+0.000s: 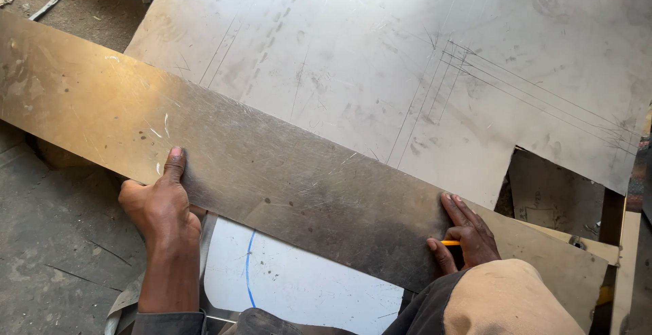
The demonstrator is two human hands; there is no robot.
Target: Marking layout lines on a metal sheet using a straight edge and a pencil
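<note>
Roughly, all places below are given against the long brass-coloured metal strip.

Strip: the metal strip (272, 172) lies as a diagonal band from upper left to lower right, over the other sheets.

Left hand: the left hand (161, 202) presses flat on the strip's near edge, left of its middle, thumb stretched up onto the metal; open palm, nothing gripped.

Right hand: the right hand (463, 233) rests on the strip's near edge toward its right end, fingers closed on a yellow pencil (449, 242) (only a short bit shows).

Grey sheet: a large dull grey metal sheet (380, 63) lies beyond the strip, partly under it, with thin scribed lines crossing toward the right.

White sheet: a white sheet (299, 280) shows below the strip's near edge, between the two arms, bearing a curved blue line (248, 267).

Labels: no package or sign can be made out.

Floor: rough grey ground (47, 240) lies left of the strip, below it.
</note>
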